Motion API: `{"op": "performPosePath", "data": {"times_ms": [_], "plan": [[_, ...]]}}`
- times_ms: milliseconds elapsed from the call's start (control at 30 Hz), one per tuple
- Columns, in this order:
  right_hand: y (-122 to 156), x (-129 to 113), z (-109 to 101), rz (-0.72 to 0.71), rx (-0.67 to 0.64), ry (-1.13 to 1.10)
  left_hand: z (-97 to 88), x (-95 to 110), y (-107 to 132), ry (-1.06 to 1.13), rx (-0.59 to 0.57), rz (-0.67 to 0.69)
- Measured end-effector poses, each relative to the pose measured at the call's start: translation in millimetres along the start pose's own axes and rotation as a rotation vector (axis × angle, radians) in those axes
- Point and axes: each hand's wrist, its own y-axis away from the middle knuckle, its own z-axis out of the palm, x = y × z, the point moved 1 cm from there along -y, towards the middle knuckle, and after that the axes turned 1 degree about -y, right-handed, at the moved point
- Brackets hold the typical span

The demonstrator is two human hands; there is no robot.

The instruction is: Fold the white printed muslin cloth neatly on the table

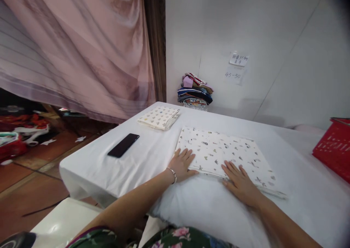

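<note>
A white cloth with small printed motifs (218, 151) lies folded into a flat rectangle on the white-covered table (153, 153). At its near left corner rests my left hand (182, 165), fingers spread and a silver bangle on the wrist. My right hand (240, 182) lies flat on the near edge, right of the middle, with its fingers stretched out over the fabric. Neither hand grips anything. A smaller folded cloth with a grey print (159, 117) sits farther back on the left.
A black phone (124, 145) lies on the table's left part. At the right edge stands a red plastic basket (333, 149). Folded clothes (195, 91) are stacked by the back wall, near paper notes (235, 74). A pink curtain (109, 51) hangs at the left.
</note>
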Motion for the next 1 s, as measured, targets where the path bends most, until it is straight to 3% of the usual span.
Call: {"op": "performPosePath", "data": {"times_ms": [100, 200, 267, 333, 533, 667, 833, 1000], "plan": [[-1.7, 1.9, -8.8, 0.019, -0.033, -0.060, -11.0, -4.8, -1.7, 0.094, 0.064, -0.086], [-15.0, -8.4, -22.6, 0.025, 0.006, -0.086, -22.2, -18.5, -3.8, 0.160, 0.185, -0.362], [-28.8, -20.2, -27.4, -0.010, 0.021, -0.083, -25.6, -28.7, -4.3, 0.196, 0.176, -0.534], [-42.1, -31.5, -25.4, -0.048, -0.009, -0.078, -25.8, -35.6, -4.2, 0.221, 0.106, -0.622], [-54.5, -36.9, -9.2, -0.048, -0.096, -0.101, -23.9, -37.1, -3.1, 0.244, 0.000, -0.663], [-64.7, -36.5, -25.6, -0.026, -0.127, -0.201, -23.4, -36.8, -3.1, 0.247, 0.001, -0.666], [-124.4, -70.1, -49.8, -0.065, -0.059, -0.161, -21.2, -38.7, -2.6, 0.231, 0.021, -0.654], [-184.5, -100.5, -35.4, -0.121, -0.048, -0.103, -19.4, -40.4, -1.2, 0.243, 0.034, -0.640]]}}
